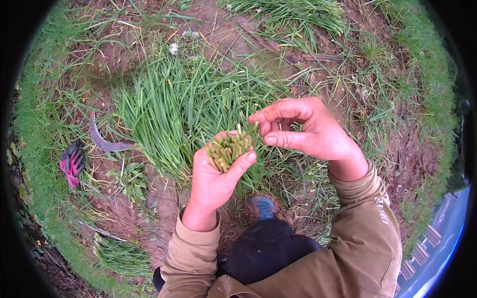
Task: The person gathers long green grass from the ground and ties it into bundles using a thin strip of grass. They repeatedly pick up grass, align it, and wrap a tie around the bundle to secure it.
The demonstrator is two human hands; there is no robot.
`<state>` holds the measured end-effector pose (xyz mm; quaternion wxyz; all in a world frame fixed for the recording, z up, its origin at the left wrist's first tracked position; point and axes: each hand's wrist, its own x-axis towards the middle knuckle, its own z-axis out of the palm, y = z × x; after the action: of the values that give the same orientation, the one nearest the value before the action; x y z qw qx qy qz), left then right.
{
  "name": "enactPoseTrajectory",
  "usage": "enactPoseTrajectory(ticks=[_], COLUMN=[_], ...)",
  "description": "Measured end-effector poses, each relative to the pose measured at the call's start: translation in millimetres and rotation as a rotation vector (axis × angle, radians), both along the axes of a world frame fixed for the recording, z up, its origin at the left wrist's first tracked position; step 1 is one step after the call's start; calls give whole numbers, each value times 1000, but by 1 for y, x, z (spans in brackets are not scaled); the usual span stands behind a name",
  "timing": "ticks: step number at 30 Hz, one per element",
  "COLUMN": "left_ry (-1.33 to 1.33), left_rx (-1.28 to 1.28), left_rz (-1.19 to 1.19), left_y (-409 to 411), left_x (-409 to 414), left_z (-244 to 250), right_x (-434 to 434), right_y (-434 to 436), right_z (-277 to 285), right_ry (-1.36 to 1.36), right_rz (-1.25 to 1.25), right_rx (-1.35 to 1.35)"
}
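My left hand (214,182) is wrapped around a bunch of cut garlic chives (228,152), with the pale cut ends pointing up at me. Beside the bunch, at its right, is my right hand (315,128), thumb and index finger apart. Its index fingertip is close to one stem at the bunch's edge; whether they touch I cannot tell. Beneath and beyond both hands lies a broad heap of long green chive leaves (167,104). The lower part of the bunch is hidden by my left hand.
A sickle (104,141) with a curved blade lies left of the heap, near a pink and black work glove (72,164). More cut chives (123,257) lie at lower left, and another pile (305,16) at the top. My knee (257,246) and blue boot (265,208) are below my hands.
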<state>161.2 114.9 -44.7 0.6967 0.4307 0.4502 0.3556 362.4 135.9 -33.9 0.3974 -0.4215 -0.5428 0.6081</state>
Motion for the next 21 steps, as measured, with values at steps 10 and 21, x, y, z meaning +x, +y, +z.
enactPoseTrajectory(ticks=[10, 21], left_ry=[-2, 76], left_rx=[52, 144], left_rz=[60, 84], left_y=[-2, -7], left_x=[8, 11], left_z=[2, 4], right_x=[-12, -11], right_y=[1, -2], right_z=[2, 3], right_ry=[-205, -166], right_rz=[29, -9], right_rx=[271, 267])
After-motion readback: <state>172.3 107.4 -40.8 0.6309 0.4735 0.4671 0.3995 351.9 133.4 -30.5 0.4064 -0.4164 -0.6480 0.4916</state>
